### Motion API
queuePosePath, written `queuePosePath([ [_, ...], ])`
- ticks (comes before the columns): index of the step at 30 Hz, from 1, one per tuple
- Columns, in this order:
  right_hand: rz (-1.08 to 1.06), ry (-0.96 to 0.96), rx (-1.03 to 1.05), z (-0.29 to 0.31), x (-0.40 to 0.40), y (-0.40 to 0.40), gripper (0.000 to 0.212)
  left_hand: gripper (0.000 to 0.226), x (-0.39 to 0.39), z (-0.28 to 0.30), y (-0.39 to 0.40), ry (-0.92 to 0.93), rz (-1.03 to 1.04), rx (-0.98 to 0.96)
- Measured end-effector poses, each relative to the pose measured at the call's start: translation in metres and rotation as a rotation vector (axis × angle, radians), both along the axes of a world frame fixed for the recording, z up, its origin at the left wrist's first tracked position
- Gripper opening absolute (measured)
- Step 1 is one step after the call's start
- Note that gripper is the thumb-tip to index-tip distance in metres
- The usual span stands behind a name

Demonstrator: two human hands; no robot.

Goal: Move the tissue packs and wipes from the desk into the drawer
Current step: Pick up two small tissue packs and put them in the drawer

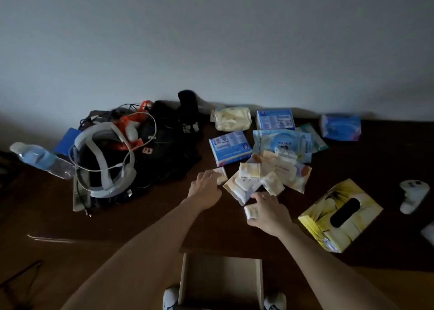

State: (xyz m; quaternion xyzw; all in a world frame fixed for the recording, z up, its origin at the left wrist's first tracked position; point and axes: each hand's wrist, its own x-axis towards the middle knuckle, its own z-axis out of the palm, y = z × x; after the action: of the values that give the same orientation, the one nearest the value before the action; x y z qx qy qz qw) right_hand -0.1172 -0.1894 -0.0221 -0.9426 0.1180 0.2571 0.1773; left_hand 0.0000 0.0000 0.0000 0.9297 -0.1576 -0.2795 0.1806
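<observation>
A small pale tissue pack (250, 211) sits pinched in the right hand (270, 213), over the dark tabletop (387, 164). The left hand (205, 187) curls its fingers onto another small pack (220, 175). More packs (265, 180) lie just beyond both hands; the open drawer (220, 281) is below them.

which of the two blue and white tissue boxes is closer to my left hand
The tilted blue-and-white cardboard tissue box just beyond the left hand; the other sits farther back.
</observation>
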Motion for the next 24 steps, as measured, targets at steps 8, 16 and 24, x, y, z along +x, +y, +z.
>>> queuePosePath([
  [8, 0.179, -0.107, -0.195, -0.068, -0.023, 0.002, 0.070, 0.067, 0.024, -0.072, -0.014, -0.188, -0.114, 0.265],
  [16, -0.060, -0.459, -0.144, -0.043, -0.011, -0.031, 0.056, 0.063, 0.003, -0.064, -0.001, -0.166, 0.061, 0.259],
  [24, -0.272, -0.158, -0.161, -0.054, 0.036, -0.052, 0.059, 0.060, 0.031, -0.052, -0.095, -0.254, -0.155, -0.132],
])
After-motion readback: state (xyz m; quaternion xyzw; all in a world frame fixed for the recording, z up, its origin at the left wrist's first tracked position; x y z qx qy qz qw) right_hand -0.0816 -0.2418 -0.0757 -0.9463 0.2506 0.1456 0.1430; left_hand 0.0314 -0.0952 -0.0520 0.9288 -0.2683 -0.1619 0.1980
